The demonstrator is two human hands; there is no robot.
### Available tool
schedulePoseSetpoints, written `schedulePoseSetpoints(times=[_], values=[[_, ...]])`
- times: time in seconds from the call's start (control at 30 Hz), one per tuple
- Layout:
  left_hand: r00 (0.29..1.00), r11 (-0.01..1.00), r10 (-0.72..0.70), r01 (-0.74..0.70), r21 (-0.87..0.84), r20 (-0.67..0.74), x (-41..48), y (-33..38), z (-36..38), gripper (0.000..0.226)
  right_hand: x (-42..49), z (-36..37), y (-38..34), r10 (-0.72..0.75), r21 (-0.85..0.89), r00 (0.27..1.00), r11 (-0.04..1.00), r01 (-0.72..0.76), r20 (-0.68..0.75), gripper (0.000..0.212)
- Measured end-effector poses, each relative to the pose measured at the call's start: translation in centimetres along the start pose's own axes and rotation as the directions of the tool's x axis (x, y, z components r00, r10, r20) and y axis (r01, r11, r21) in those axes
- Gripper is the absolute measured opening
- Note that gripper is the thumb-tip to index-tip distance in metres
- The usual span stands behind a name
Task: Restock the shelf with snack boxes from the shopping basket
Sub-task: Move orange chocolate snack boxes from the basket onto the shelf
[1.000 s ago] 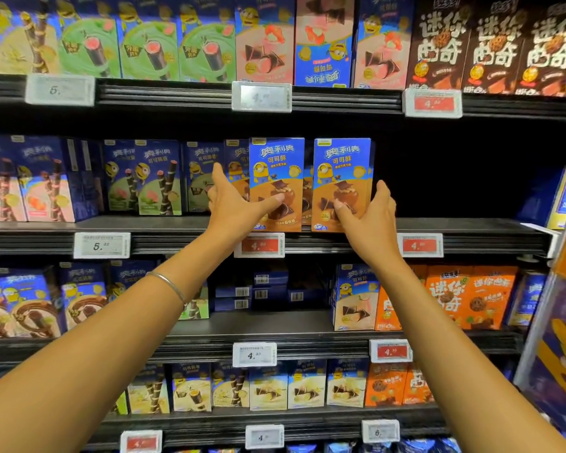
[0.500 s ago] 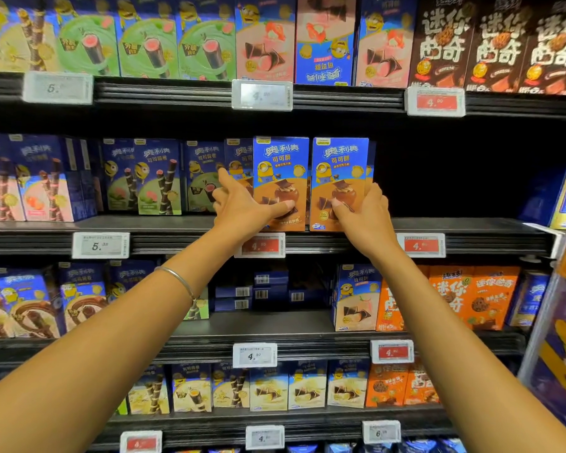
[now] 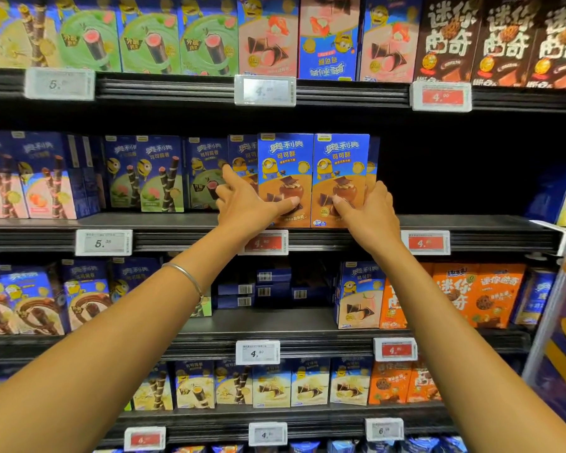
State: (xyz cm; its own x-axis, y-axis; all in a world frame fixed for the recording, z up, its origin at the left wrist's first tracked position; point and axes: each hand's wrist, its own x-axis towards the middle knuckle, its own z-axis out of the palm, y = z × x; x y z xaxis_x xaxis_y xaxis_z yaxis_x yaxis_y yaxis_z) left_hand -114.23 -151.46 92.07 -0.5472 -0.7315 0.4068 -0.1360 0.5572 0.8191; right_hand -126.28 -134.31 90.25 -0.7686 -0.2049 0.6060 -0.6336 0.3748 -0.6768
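Our left hand (image 3: 246,206) grasps the left Oreo box (image 3: 285,165), our right hand (image 3: 371,212) the right Oreo box (image 3: 341,165), both upright, touching, at the front edge of the shelf (image 3: 477,225)

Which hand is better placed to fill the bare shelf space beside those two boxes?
Probably right. The right hand holds the right box, which borders the bare shelf; the left hand holds the left box, on the far side.
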Motion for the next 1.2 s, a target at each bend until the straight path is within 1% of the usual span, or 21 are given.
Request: schedulePoseSetpoints(times=[0.13,0.37,0.47,0.63,0.7,0.8,0.9,1.0,1.07,1.13,1.2], values=[[1.0,1.0,0.003,-0.003,0.017,-0.003,0.0,-0.1,0.2,0.149,-0.2,-0.1,-0.1,-0.004,-0.009,1.0,1.0,0.004,0.007,0.071],[1.0,0.999,0.017,-0.017,0.036,0.0,-0.2,-0.4,0.1,0.152,-0.6,-0.1,0.0,-0.029,0.05,0.999,0.998,0.028,0.03,0.065],[1.0,0.999,0.031,-0.031,0.016,-0.005,-0.5,-0.5,0.1,0.152,-0.7,-0.1,0.0,-0.039,0.117,0.998,0.993,0.033,0.048,0.065],[0.997,0.996,0.074,-0.075,-0.051,-0.01,-1.0,-0.6,-0.3,0.15,-0.6,-0.4,-0.1,-0.036,0.181,0.998,0.983,0.025,0.056,0.063],[0.993,0.988,0.108,-0.113,-0.103,-0.047,-1.4,-0.7,-0.5,0.143,-0.9,-0.4,-0.1,-0.007,0.235,1.0,0.972,0.005,0.007,0.064],[0.973,0.962,0.172,-0.199,-0.188,-0.155,-2.6,-0.9,-0.6,0.121,-2.3,-0.7,0.3,0.03,0.369,0.995,0.93,0.007,-0.094,0.069],[0.946,0.933,0.254,-0.294,-0.208,-0.199,-4.6,-1.7,-0.9,0.094,-5.2,-0.8,0.6,0.005,0.52,0.99,0.852,0.069,-0.139,0.06],[0.885,0.875,0.385,-0.44,-0.199,-0.262,-7.7,-3.9,-1.3,0.073,-9.3,-0.8,2.0,-0.022,0.584,0.983,0.802,0.127,-0.183,0.052],[0.864,0.849,0.405,-0.477,-0.227,-0.299,-10.2,-6.7,-1.1,0.065,-12.6,-0.3,3.7,-0.027,0.621,0.989,0.776,0.113,-0.147,0.043],[0.87,0.829,0.38,-0.471,-0.301,-0.313,-13.4,-10.4,-0.4,0.056,-16.5,0.3,5.8,0.003,0.642,0.997,0.765,0.045,-0.073,0.037],[0.919,0.84,0.294,-0.38,-0.387,-0.265,-17.3,-14.9,1.1,0.048,-20.5,1.4,8.7,0.063,0.624,0.996,0.776,-0.088,0.061,0.036]])
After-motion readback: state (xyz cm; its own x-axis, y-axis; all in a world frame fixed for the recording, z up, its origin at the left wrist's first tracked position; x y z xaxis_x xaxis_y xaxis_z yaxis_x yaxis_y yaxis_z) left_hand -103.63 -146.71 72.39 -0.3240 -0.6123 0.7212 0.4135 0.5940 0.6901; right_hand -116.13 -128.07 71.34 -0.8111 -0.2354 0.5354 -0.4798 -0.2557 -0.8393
